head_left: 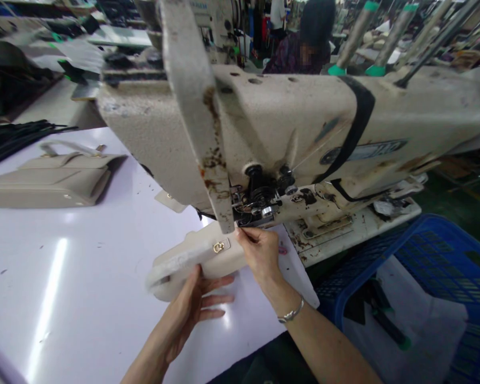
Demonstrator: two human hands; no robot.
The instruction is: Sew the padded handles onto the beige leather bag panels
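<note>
A beige leather bag piece [176, 261] with a gold ring fitting [219, 246] lies under the head of a sewing machine [272, 128]. Its left end looks blurred or covered by clear film. The thumb of my left hand [196, 301] touches the near edge of the piece, while the other fingers stretch out apart over the white table. My right hand [260, 253] is at the right side of the piece, thumb and forefinger pinched together just below the needle area. What sits between those fingertips is too small to make out.
A beige handbag [52, 178] lies on the white table [104, 298] at the left, near a small beige tab [170, 200]. A blue basket [436, 250] holding paper and dark green-tipped spools stands at the right. Across the machine another person [304, 48] sits.
</note>
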